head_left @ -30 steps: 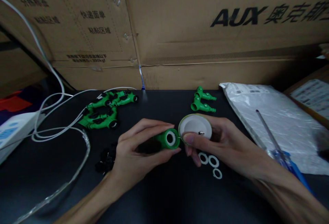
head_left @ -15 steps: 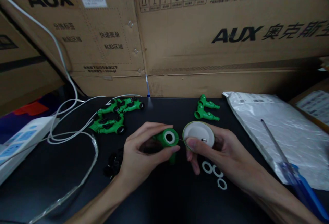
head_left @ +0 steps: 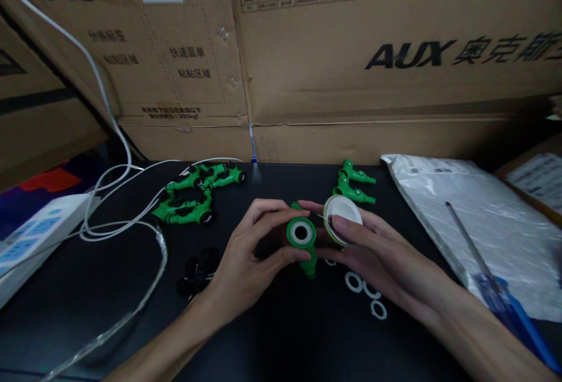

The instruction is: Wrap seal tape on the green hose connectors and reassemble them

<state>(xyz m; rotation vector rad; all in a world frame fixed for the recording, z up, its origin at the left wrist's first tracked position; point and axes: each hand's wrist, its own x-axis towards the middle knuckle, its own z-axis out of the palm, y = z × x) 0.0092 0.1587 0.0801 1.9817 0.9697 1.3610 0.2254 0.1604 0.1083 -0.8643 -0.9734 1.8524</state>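
Observation:
My left hand (head_left: 267, 241) is closed around a green tubular plastic fitting (head_left: 311, 265), its round mouth turned up toward me with a white ring (head_left: 301, 232) seated inside. In my right hand (head_left: 373, 236) is a white round spool (head_left: 346, 209) with a yellowish rim, the thumb pressed on its face. A thin strand (head_left: 321, 216) leads from the spool toward the fitting. Fingers of the right hand reach behind and beside the fitting; whether they touch it I cannot tell. Several loose white rings (head_left: 353, 282) lie under the right hand, partly covered by it.
Two similar green fittings (head_left: 355, 186) lie at the back. Green-and-black assemblies (head_left: 187, 209) and small black parts (head_left: 197, 274) lie left, near white cables and a power strip (head_left: 39, 230). At right, a screwdriver (head_left: 494, 294) rests on a white package (head_left: 496, 218). Cartons (head_left: 307, 95) stand behind.
The fitting has moved right and now stands more upright. The spool has tilted and come slightly up, and my right fingers have spread toward the fitting.

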